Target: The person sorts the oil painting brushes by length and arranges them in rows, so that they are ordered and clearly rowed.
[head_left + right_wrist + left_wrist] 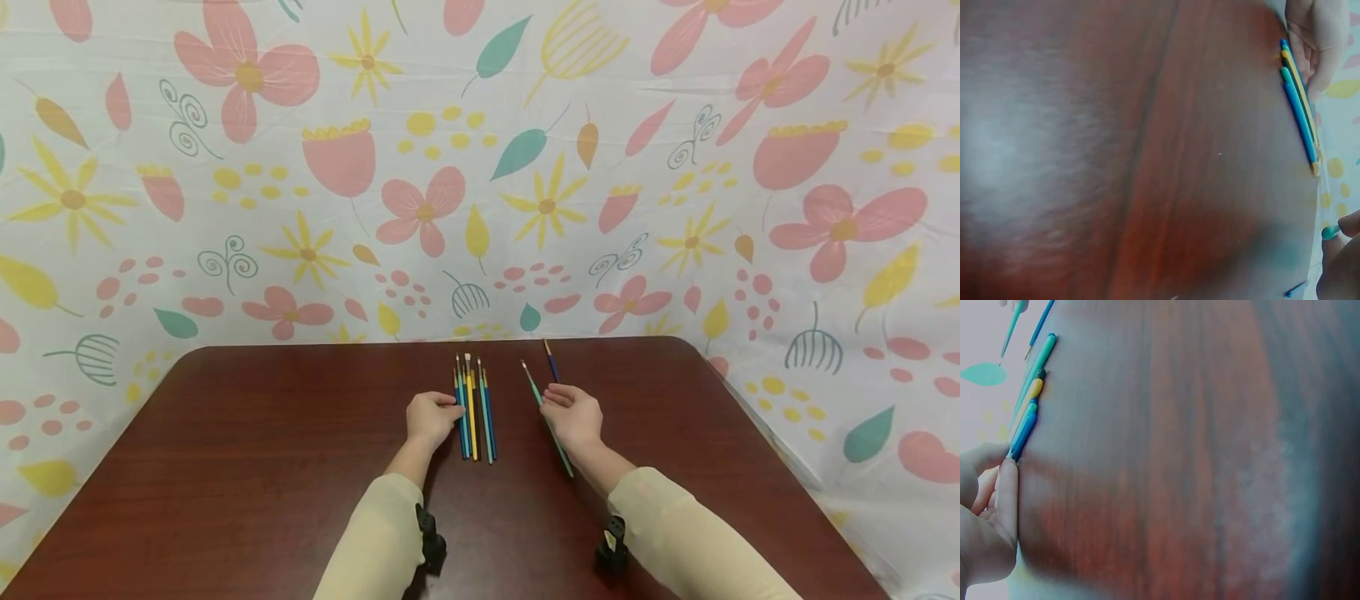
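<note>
Several slim paintbrushes, among them a yellow paintbrush (472, 425), lie side by side mid-table, bristles pointing away. At their left edge is my left hand (432, 418), its thumb and fingertips on the outermost blue paintbrush (1024, 434), which they appear to pinch. Over on the right, my right hand (573, 414) holds a teal paintbrush (559, 452) slantwise between thumb and fingers; its handle end shows in the right wrist view. A dark blue paintbrush (552, 363) lies just behind that hand, partly hidden by it.
The dark brown wooden table (255, 450) has rounded far corners. Right behind its far edge hangs a white cloth (465, 275) printed with flowers and leaves. Black wrist devices (430, 542) sit on both forearms over pale sleeves.
</note>
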`<action>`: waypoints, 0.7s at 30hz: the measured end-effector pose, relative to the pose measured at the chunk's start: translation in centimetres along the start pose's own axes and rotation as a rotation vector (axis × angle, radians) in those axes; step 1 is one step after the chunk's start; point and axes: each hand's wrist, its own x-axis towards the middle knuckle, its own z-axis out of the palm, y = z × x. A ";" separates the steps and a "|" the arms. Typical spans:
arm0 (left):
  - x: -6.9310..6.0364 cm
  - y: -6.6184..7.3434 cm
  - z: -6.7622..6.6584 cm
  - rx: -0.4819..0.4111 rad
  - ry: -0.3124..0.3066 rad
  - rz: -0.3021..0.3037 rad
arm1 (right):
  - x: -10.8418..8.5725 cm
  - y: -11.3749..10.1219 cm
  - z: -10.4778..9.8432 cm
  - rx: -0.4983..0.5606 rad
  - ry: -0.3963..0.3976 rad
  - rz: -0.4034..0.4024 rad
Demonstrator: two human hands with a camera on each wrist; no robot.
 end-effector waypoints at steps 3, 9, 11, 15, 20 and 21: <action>0.0 0.0 0.0 0.003 0.002 0.000 | -0.5 0.2 -0.6 0.012 0.006 0.008; 0.0 -0.1 0.0 -0.001 0.002 -0.006 | -1.6 0.6 -1.7 0.007 0.029 0.004; 0.0 -0.1 0.1 -0.003 0.003 -0.011 | -2.0 0.9 -2.2 0.009 0.028 0.008; 0.0 -0.1 0.1 0.002 0.002 -0.010 | -2.6 1.5 -3.3 0.016 0.010 0.028; 0.0 0.0 0.0 -0.008 0.004 -0.008 | -3.1 2.1 -4.5 0.001 -0.005 0.040; 0.0 0.0 0.0 -0.011 0.006 -0.009 | -3.2 2.2 -4.7 -0.007 -0.006 0.043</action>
